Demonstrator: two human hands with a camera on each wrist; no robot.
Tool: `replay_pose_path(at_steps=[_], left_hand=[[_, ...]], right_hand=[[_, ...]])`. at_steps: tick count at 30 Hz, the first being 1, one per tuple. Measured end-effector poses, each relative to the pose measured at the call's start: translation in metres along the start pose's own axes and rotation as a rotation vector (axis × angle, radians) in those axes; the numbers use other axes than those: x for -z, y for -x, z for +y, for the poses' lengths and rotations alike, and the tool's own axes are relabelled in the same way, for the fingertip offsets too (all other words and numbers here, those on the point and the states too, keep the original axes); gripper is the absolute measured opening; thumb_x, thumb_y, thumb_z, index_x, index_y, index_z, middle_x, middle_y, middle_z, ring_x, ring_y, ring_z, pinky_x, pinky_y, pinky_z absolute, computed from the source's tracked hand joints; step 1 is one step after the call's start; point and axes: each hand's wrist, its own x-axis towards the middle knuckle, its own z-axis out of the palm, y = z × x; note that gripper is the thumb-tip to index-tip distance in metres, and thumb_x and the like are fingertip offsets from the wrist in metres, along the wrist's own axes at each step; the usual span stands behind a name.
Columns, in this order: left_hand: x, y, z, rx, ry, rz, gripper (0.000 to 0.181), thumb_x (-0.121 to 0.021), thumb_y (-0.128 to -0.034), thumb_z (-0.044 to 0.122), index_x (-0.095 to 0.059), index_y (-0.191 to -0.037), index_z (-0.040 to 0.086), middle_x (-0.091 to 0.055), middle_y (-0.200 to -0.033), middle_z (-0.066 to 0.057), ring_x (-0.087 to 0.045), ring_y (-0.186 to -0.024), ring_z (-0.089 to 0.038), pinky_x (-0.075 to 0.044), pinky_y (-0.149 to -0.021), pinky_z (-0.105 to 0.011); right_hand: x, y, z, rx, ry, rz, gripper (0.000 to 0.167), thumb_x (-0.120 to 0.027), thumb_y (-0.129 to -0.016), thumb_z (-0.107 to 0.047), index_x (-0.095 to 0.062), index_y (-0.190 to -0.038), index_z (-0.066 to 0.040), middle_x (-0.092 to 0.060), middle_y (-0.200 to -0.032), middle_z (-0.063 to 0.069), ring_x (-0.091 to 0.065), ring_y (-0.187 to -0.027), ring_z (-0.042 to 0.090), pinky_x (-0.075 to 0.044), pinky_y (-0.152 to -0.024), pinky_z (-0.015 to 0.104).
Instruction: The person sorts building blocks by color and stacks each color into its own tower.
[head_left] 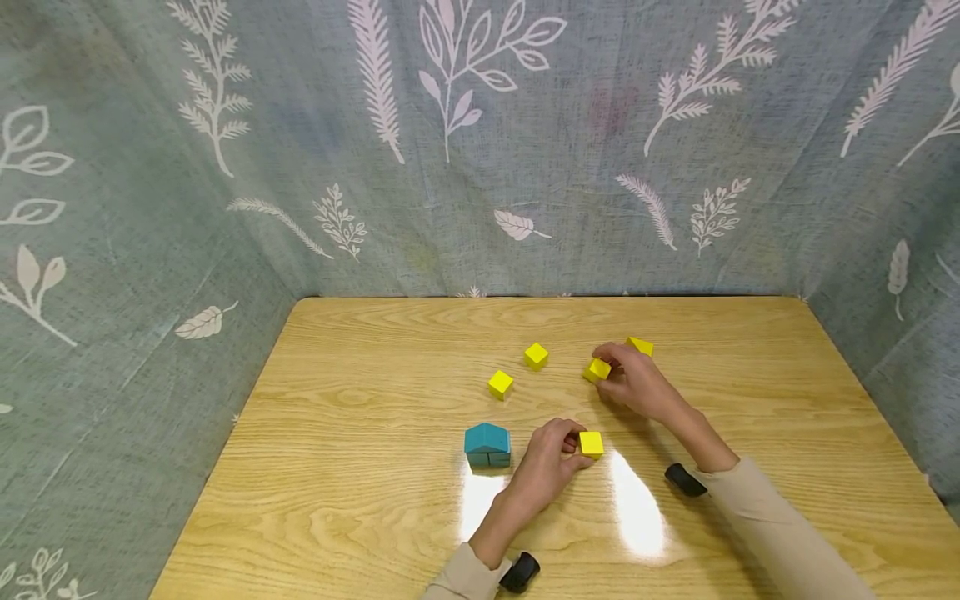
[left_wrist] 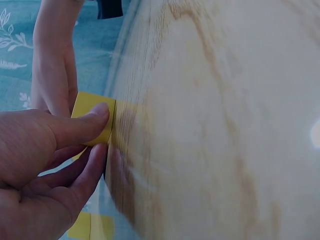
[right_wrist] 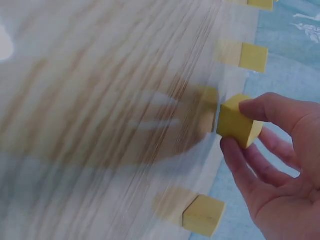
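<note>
My left hand (head_left: 543,467) pinches a yellow cube (head_left: 591,444) between thumb and fingers near the middle of the table; the left wrist view shows the thumb over one face of this cube (left_wrist: 95,117). Farther back and to the right, my right hand (head_left: 637,383) holds a second yellow cube (head_left: 597,370) by thumb and fingertips. The right wrist view shows that cube (right_wrist: 237,121) at or just above the tabletop; which one I cannot tell. Just behind the right hand lies a yellow triangular block (head_left: 641,346), partly hidden by it.
Two loose yellow cubes, a nearer cube (head_left: 500,384) and a farther cube (head_left: 536,357), lie left of the right hand. Left of my left hand stands a small blue block house (head_left: 487,445) with a peaked top. A patterned curtain (head_left: 480,208) surrounds the wooden table (head_left: 360,500).
</note>
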Motion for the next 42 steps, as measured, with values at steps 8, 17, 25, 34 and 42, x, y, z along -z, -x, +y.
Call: replay_pose_path(at_steps=[8, 17, 25, 34, 42], left_hand=[[0.000, 0.000, -0.001, -0.015, -0.003, 0.010, 0.032, -0.084, -0.0845, 0.001, -0.068, -0.112, -0.003, -0.064, -0.095, -0.007, -0.062, -0.084, -0.010, -0.054, -0.076, -0.016], [0.000, 0.001, -0.002, -0.024, 0.001, 0.013, 0.032, -0.083, -0.0843, 0.000, -0.067, -0.112, -0.003, -0.064, -0.096, -0.008, -0.063, -0.085, -0.013, -0.055, -0.076, -0.017], [-0.001, 0.002, -0.002, -0.026, 0.010, 0.022, 0.031, -0.083, -0.0837, -0.001, -0.067, -0.110, -0.003, -0.065, -0.096, -0.010, -0.063, -0.086, -0.014, -0.056, -0.077, -0.017], [-0.001, 0.003, -0.003, -0.049, 0.033, 0.030, 0.031, -0.083, -0.0832, -0.004, -0.067, -0.110, -0.005, -0.065, -0.096, -0.011, -0.064, -0.088, -0.017, -0.056, -0.078, -0.018], [-0.001, 0.003, -0.003, -0.055, 0.030, 0.031, 0.030, -0.083, -0.0839, -0.002, -0.067, -0.110, -0.003, -0.066, -0.099, -0.010, -0.064, -0.089, -0.018, -0.056, -0.079, -0.020]], right_hand=[[0.002, 0.016, -0.002, -0.027, -0.088, -0.006, 0.037, -0.077, -0.086, 0.011, -0.060, -0.118, 0.004, -0.066, -0.106, 0.018, -0.067, -0.101, 0.037, -0.060, -0.087, 0.051], [0.003, 0.039, -0.003, -0.026, -0.190, -0.023, 0.035, -0.078, -0.087, 0.008, -0.059, -0.115, -0.002, -0.066, -0.107, 0.012, -0.067, -0.103, 0.033, -0.060, -0.088, 0.046], [0.006, 0.056, -0.001, -0.005, -0.268, -0.111, 0.035, -0.079, -0.086, 0.007, -0.060, -0.113, -0.003, -0.063, -0.110, 0.010, -0.067, -0.107, 0.033, -0.060, -0.090, 0.042], [0.006, 0.069, 0.003, 0.049, -0.383, -0.236, 0.029, -0.076, -0.092, -0.001, -0.063, -0.119, -0.003, -0.064, -0.116, 0.012, -0.066, -0.111, 0.024, -0.057, -0.096, 0.040], [0.005, 0.076, 0.004, 0.054, -0.419, -0.283, 0.026, -0.076, -0.094, -0.004, -0.066, -0.117, -0.008, -0.067, -0.115, 0.006, -0.067, -0.113, 0.020, -0.056, -0.098, 0.037]])
